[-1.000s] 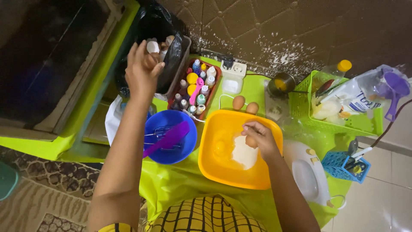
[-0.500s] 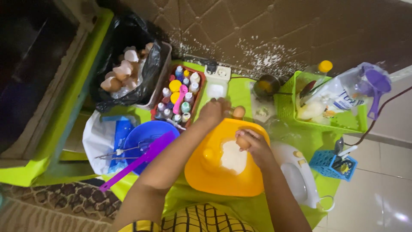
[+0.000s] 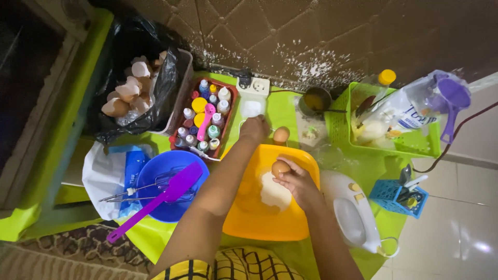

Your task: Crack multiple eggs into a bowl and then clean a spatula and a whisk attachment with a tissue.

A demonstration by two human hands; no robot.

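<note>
Looking down from the head camera, a person works at a low desk draped in lime-green cloth. At the middle sits a yellow bowl holding a small heap of white powder.

Right hand: fingers curled around a brown egg, held just above the powder. The egg is smooth, tan and shows no crack. Squeezed too hard or let go, it could break so that shell falls into the powder.

Left hand: reaching to twelve o'clock past the bowl's far rim, fingers folded down beside a second brown egg resting on the cloth. Whether it grips anything cannot be told. That loose egg could be nudged and roll, as nothing hems it in.

At nine o'clock stands a blue bowl with a purple spatula and metal beaters across it; the forearm passes close and might knock the handle. At ten o'clock is a black bag of eggshells; at four o'clock lies a white hand mixer.
</note>
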